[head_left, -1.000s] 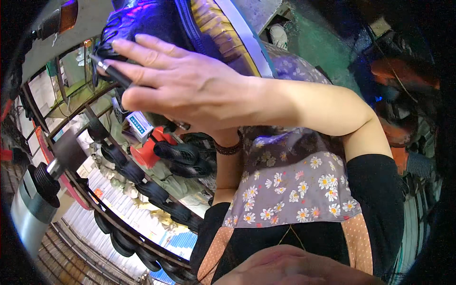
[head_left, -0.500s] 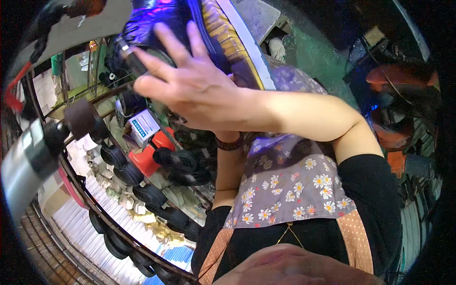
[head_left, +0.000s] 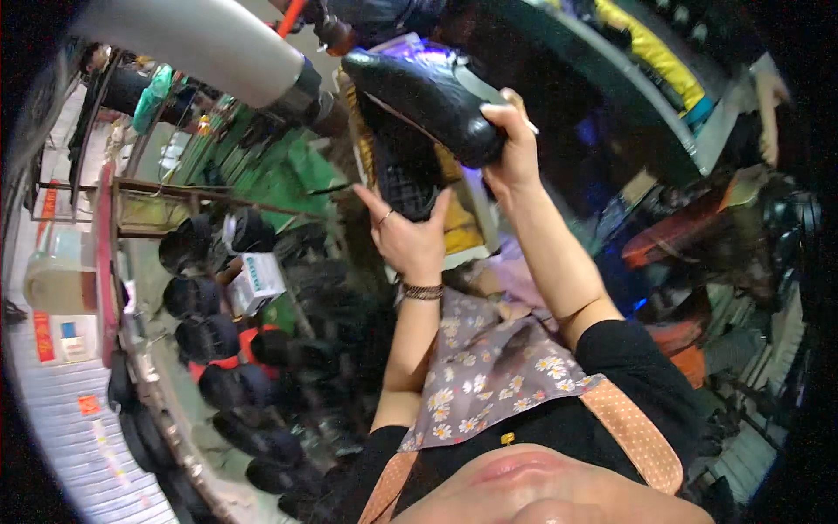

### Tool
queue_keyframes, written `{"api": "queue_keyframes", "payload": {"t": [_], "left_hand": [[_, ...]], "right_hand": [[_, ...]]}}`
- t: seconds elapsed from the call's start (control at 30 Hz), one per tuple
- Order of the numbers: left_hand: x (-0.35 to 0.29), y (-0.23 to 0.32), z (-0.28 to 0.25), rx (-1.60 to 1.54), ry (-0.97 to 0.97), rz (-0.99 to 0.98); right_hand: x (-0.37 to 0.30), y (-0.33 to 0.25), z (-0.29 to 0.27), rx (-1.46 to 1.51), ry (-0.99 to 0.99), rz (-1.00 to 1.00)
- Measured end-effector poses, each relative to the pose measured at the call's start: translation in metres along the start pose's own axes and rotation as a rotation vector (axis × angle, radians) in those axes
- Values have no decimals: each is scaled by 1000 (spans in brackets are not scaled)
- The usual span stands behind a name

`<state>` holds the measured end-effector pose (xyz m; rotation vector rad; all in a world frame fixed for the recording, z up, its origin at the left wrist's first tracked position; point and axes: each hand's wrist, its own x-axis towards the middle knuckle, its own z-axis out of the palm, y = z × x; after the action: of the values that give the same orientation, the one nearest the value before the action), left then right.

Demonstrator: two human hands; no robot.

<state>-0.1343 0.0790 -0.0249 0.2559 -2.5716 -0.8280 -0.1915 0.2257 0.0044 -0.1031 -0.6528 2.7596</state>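
Note:
My right hand [head_left: 513,148] grips a glossy black shoe [head_left: 428,100] by its near, rounded end, its other end pointing up and left. Below the shoe, my left hand [head_left: 410,243], with a ring and a dark bracelet, has its thumb and forefinger around the near end of a black shoe sole [head_left: 406,175] with a grid-like surface. The left hand's other fingers are hidden. Both pieces are over a yellowish, pale-edged surface [head_left: 463,229]. A pale grey band [head_left: 480,87] lies along the shoe beside my right fingers.
A large grey cylindrical arm [head_left: 209,52] reaches in from the upper left. Black shoes or soles [head_left: 205,336] line a rack at left, near a white box [head_left: 257,284]. A belt-like edge [head_left: 637,79] with yellow things runs at upper right, near another person's arm [head_left: 768,118].
My right hand was reaching across to the left with spread fingers; now it holds the black shoe at right. My left hand has come into view at the sole. The whole view has shifted.

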Motion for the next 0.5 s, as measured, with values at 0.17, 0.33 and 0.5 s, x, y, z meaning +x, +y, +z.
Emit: {"api": "queue_keyframes", "payload": {"t": [0.17,0.33,0.5], "left_hand": [[1,-4,5,10,27,36],[-1,3,-2,-53,58,90],[-6,-3,-10,-46,49,94]], "right_hand": [[2,-24,-47,122,-136,50],[-10,-49,-77,-7,-186,-65],[-17,-55,-81,-194,-116,-158]]}}
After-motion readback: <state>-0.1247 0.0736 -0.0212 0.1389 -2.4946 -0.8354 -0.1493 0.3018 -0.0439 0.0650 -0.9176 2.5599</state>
